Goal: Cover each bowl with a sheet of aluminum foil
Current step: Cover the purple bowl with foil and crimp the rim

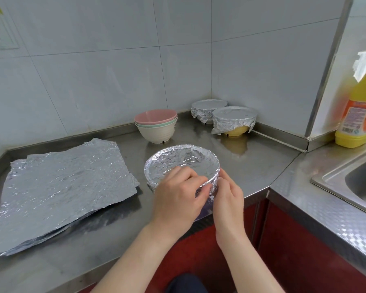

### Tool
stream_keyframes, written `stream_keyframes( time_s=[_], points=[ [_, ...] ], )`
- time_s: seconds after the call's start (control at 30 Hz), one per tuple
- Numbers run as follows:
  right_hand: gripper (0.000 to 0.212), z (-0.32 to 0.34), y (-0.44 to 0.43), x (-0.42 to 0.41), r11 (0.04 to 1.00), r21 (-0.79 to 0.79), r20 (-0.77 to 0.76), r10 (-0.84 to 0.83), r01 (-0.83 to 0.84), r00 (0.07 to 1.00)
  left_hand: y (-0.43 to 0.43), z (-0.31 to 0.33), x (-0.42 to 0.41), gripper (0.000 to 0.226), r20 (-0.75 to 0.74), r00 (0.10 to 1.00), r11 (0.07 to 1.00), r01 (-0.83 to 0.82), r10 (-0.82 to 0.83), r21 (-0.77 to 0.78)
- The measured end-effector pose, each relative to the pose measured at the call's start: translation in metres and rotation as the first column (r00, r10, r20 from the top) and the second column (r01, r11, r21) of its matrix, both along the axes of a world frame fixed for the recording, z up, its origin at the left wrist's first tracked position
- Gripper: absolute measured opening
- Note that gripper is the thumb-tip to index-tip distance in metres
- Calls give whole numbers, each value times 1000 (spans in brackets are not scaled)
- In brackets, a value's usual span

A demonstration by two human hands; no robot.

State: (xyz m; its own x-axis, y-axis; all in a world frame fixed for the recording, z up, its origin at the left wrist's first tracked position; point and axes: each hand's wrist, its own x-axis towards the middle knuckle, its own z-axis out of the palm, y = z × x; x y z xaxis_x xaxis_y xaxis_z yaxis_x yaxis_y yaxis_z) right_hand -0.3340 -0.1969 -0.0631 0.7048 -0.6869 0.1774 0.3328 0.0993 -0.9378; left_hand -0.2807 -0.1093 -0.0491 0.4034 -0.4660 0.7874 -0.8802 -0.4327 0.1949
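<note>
- Head view: a foil-covered bowl [181,162] stands on the steel counter [256,166], near its front edge and straight ahead of the person.
- The left hand [178,200] comes over the bowl's near rim. Its fingers are curled, and thumb and fingertips pinch the foil at the near-right part of the rim.
- The right hand [228,199] meets it at the same spot from the right side. Its fingers are bent and close together, squeezing the foil against the bowl's wall.
- A stack of loose foil sheets [66,187] lies flat on the counter to the left, wrinkled and apart from the bowl.
- Behind the bowl is a stack of uncovered bowls [155,125], a pink one on top, by the back wall.
- Two more bowls sit in the corner, touching or nearly so: a rear covered bowl [208,107] and a yellow covered bowl [234,118] with its base showing below the foil.
- At the far right there is a yellow detergent bottle [358,106] on the ledge and, below it, a corner of the sink [355,180].
</note>
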Motion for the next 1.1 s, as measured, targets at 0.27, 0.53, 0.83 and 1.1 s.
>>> stream_keyframes(
  time_s=[0.27, 0.53, 0.83, 1.1],
  points=[
    [44, -7, 10, 16, 976, 209, -37, -51, 58, 998, -8, 3, -3, 31, -16, 999, 995, 34, -33, 92],
    [45, 4, -11, 14, 939, 316, -30, -132, 134, 991, 7, 26, 16, 30, -103, 993, 995, 58, -66, -76],
    [50, 7, -4, 25, 994, 103, -80, -33, 41, 996, 18, 29, 85, 30, -809, 575, 973, -85, -126, -212],
    [32, 10, -1, 35, 954, 254, -44, -154, 160, 987, 7, 21, 75, 25, -822, 540, 936, -161, -181, -312]
  ],
)
